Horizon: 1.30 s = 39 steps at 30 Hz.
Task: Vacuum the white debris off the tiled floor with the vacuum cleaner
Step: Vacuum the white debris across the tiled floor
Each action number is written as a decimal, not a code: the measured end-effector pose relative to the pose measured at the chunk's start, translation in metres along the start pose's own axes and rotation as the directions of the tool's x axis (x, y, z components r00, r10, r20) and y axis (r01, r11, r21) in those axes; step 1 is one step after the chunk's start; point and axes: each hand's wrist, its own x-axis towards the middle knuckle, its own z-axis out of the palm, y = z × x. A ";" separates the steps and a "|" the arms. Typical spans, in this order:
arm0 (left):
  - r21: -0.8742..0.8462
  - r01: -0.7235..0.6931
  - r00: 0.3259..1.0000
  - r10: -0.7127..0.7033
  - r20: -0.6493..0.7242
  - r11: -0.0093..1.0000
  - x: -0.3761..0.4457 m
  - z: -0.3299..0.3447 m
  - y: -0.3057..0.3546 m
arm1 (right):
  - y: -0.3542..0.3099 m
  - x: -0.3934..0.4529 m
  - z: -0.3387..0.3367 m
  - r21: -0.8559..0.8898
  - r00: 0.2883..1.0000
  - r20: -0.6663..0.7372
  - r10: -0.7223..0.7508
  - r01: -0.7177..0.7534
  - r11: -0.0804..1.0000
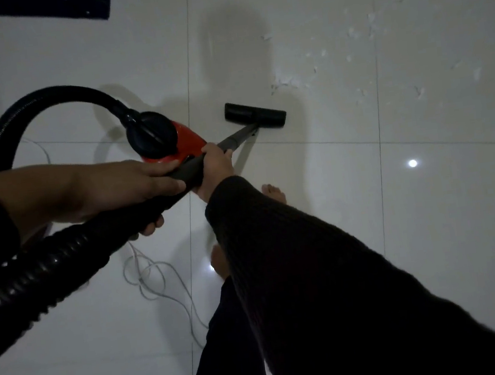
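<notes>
Meanwhile, left hand (121,187) and right hand (214,169) both clasp the dark vacuum wand (234,139); its black floor nozzle (255,115) sits on the white tiled floor (432,227) near scattered white debris (286,82).

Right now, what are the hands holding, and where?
Both grip the vacuum wand: left hand at its hose end, right hand further down the tube.
</notes>
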 end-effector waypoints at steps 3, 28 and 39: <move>0.009 -0.007 1.000 0.007 0.017 1.000 -0.006 0.011 -0.001 | 0.005 -0.007 -0.011 0.004 1.000 0.009 -0.003 0.003 1.000; -0.209 -0.206 0.978 0.206 -0.026 0.956 0.088 0.153 0.056 | -0.084 0.034 -0.139 -0.398 0.989 -0.133 -0.072 0.013 0.917; -0.292 -0.222 0.972 0.189 -0.139 0.930 0.136 0.163 0.128 | -0.171 0.074 -0.144 -0.463 0.996 -0.072 -0.047 0.009 0.886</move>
